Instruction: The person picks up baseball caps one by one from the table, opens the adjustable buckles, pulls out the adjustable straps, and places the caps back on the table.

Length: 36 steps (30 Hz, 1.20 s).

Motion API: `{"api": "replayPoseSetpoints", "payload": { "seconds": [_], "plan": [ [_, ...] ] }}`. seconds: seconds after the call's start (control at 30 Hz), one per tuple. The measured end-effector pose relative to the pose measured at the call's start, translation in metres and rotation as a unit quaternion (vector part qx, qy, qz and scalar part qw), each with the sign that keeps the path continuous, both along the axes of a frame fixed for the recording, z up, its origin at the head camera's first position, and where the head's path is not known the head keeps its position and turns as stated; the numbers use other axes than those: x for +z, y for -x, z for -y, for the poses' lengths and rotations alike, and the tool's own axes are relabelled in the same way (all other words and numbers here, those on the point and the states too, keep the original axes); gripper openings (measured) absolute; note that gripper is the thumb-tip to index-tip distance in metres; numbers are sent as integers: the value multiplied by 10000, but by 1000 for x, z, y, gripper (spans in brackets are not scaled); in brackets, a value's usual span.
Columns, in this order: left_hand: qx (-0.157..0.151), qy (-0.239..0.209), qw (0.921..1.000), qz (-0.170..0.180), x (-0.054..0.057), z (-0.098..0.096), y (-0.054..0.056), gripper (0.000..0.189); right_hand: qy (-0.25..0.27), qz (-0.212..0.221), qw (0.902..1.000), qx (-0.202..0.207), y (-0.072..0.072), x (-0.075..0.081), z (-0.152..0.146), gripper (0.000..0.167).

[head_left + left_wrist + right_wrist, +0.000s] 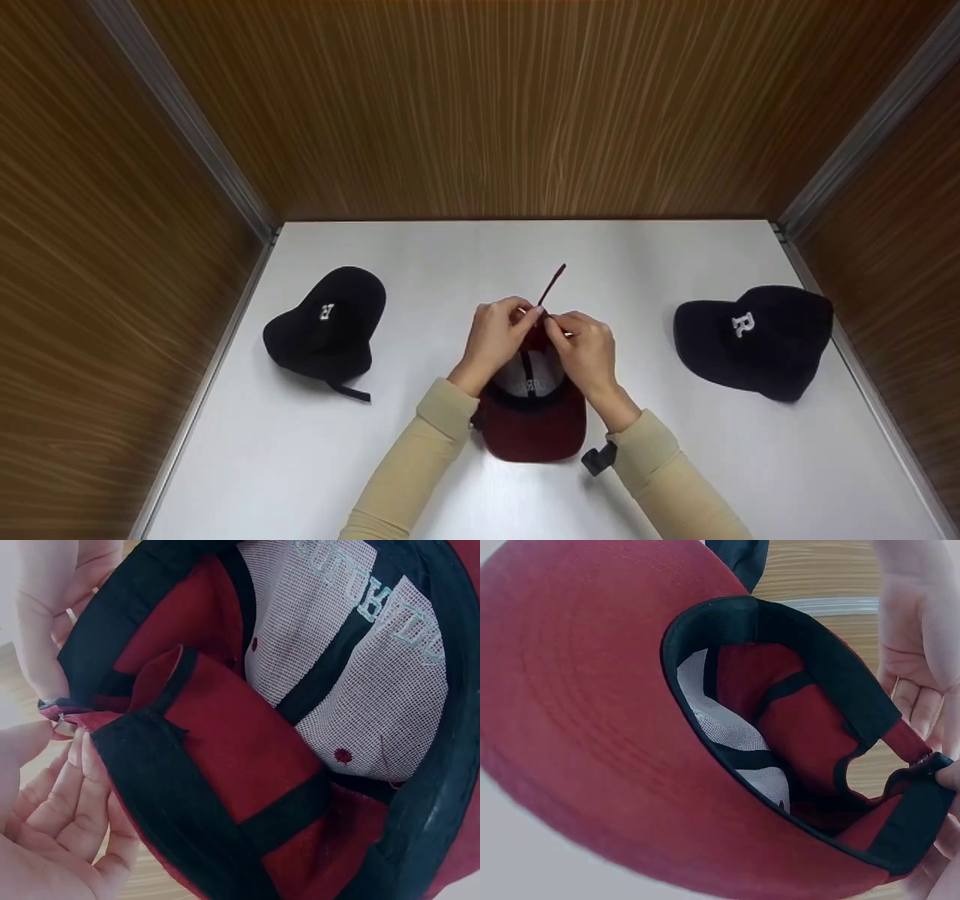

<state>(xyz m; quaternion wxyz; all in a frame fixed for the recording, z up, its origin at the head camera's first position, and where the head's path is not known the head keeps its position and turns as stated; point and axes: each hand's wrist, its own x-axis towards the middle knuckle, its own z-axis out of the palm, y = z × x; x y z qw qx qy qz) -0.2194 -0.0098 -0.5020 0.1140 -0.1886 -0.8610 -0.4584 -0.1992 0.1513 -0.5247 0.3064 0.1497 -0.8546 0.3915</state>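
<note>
A dark red baseball cap [534,431] stands between the hands at the table's middle, brim towards the person and hollow facing up. Its pale mesh lining and black sweatband [157,765] show in the left wrist view. My left hand [491,341] pinches the cap's thin back strap [553,283], whose loose end sticks out beyond the fingers. Close beside it, my right hand [589,349] pinches the back edge of the cap near the strap. A small metal buckle [66,727] lies between the fingertips, partly covered by them.
On the left lies a black cap [337,322] with a white letter and a strap hanging loose. A dark navy cap [780,337] with a white R rests on the right. Wood-grain panels [480,112] wall the white table [420,255] at the back and sides.
</note>
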Motion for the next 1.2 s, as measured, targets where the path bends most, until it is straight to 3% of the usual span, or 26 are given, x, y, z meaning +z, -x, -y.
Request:
{"api": "replayPoseSetpoints", "payload": {
  "seconds": [0.2, 0.4, 0.63, 1.0, 1.2],
  "plan": [
    [-51, 220, 9995, -212, -2, 0, 0, 16, -182, -110, 9997, 156, 2, -2, -4, 8],
    [260, 589, 9963, -568, -5, -1, 0, 15, -437, -178, 9986, 217, 1, -5, -6, 8],
    [607, 122, 9954, -736, -5, 4, 3, 10, -494, -292, 9984, 11, 1, -6, -10, 7],
    [45, -489, 9986, -208, -11, 10, 4, 13, -627, 95, 9972, 386, 2, -7, -16, 8],
    [-19, -598, 9980, -192, -14, 10, 4, 14, -980, -164, 9930, 641, 4, -8, -16, 21]
  ]
}}
